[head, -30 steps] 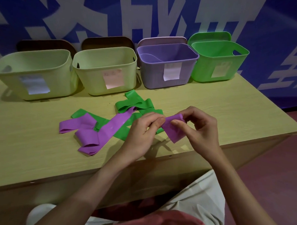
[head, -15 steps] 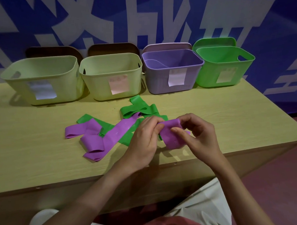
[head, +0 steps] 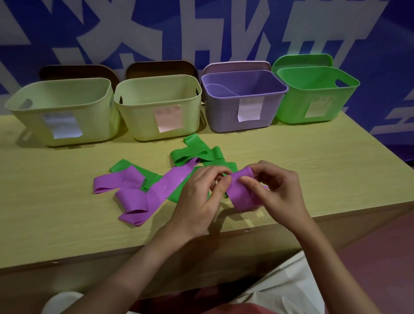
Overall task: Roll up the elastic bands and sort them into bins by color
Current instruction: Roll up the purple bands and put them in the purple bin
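Purple band half-rolled in your hands, in front of the purple bin (head: 244,112).

Both your left hand (head: 198,197) and right hand (head: 274,189) pinch the purple roll (head: 242,195) just above the desk (head: 332,165); if your fingers (head: 247,180) loosen, the springy coil probably unwinds, and its tail lies across the green bands (head: 201,154) left of the bin's front, so pulling may drag them. The bins' labels are unreadable, and your left hand hides where the tail joins the roll.
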